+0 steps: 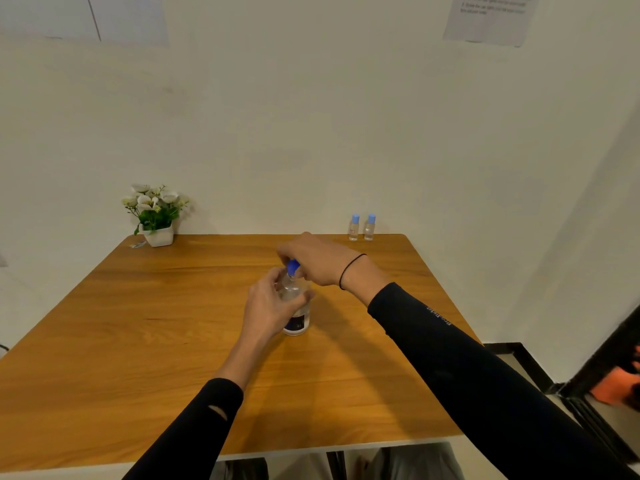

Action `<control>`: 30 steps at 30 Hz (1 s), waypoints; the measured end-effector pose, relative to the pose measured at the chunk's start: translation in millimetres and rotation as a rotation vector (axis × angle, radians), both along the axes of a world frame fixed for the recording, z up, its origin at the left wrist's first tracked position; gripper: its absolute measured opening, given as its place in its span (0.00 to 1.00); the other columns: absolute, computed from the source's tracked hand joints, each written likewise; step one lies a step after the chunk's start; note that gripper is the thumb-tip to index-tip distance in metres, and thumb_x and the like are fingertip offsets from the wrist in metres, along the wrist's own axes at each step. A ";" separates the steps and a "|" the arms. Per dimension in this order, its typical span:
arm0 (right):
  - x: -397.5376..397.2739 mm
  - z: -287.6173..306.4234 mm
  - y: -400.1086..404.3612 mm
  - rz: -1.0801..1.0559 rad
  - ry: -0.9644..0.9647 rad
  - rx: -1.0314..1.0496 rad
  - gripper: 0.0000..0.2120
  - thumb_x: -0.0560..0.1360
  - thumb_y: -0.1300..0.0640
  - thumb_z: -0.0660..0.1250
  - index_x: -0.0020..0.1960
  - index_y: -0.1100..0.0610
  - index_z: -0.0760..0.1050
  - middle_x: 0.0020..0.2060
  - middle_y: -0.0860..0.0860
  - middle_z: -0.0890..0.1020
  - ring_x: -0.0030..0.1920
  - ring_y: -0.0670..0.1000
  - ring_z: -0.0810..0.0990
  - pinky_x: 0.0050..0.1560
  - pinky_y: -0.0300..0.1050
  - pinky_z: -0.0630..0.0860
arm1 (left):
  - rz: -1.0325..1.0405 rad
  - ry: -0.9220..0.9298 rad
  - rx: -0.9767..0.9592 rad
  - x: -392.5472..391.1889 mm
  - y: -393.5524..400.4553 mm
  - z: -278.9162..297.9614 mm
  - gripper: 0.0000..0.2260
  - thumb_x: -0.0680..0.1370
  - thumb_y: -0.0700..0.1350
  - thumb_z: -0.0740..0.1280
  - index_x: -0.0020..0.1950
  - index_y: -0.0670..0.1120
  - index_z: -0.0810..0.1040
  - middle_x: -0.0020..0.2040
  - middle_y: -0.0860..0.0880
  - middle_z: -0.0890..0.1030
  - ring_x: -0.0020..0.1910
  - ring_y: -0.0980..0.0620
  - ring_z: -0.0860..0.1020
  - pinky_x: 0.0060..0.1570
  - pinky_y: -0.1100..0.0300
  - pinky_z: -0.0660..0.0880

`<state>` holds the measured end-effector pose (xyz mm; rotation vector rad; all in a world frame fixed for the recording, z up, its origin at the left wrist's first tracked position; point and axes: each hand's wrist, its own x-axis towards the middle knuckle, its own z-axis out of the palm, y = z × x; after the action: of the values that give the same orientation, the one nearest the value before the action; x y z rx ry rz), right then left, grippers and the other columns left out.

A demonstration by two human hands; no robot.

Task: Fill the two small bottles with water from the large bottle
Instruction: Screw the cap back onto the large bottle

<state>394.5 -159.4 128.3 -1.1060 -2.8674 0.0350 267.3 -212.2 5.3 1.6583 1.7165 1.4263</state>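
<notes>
Wooden table, orange-brown grain, set against a white wall. Far left corner: flower pot, white, with white blooms, not part of the task.

Centre of table: large bottle stands upright on its base, clear body, dark label low down, blue cap on the neck. Left hand is wrapped around the bottle's shoulder and body, fingers curled on it, steadying. Right hand comes over the top, fingertips pinching the blue cap. Cap looks tilted on the neck; cannot tell whether it is threaded on or already loose.

Far right edge, by the wall: two small bottles, side by side, just apart, upright, pale blue caps on. They are clear; whether they hold any liquid cannot be read at this range. Well apart from the large bottle.

Progress, judged: early. Step in hand appears to be opening the large bottle. Nothing poured as far as visible. Left to do: finish uncapping, bring the small bottles near, uncap both, pour into each.

Risk noted: narrow necks on the small bottles, so spillage is likely on a fast pour.
</notes>
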 end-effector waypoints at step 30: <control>-1.0 4.5 3.5 -0.007 -0.089 0.085 0.12 0.80 0.50 0.72 0.58 0.55 0.74 0.52 0.54 0.77 0.45 0.55 0.78 0.38 0.44 0.71 | 0.005 -0.020 0.006 2.3 -3.1 -1.7 0.29 0.72 0.59 0.82 0.69 0.49 0.80 0.56 0.53 0.84 0.53 0.54 0.83 0.47 0.61 0.81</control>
<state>393.4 -155.9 132.8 -1.1289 -2.9115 -0.1378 269.6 -215.3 3.6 1.6385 1.7081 1.4469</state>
